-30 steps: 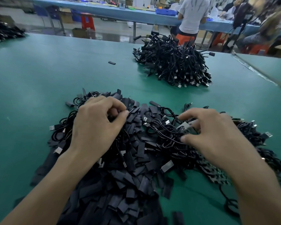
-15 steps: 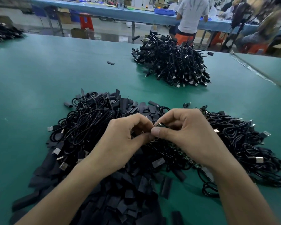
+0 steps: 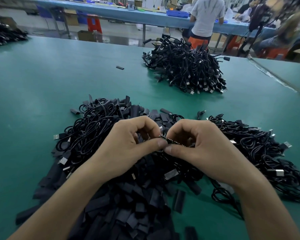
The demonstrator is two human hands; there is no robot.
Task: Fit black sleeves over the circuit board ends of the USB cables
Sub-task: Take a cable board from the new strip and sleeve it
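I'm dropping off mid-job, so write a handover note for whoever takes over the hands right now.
Left hand: pinches the left end of the circuit board; any sleeve in its fingers is hidden.
Right hand: pinches the same board from the right.
Things: loose black sleeves heaped nearest; cables tangled on both sides of the hands; a separate cable pile farther back on the green table.
Done: one board end picked up; no sleeve visibly on it.
Left: sleeve this board, then the rest of the near cables.
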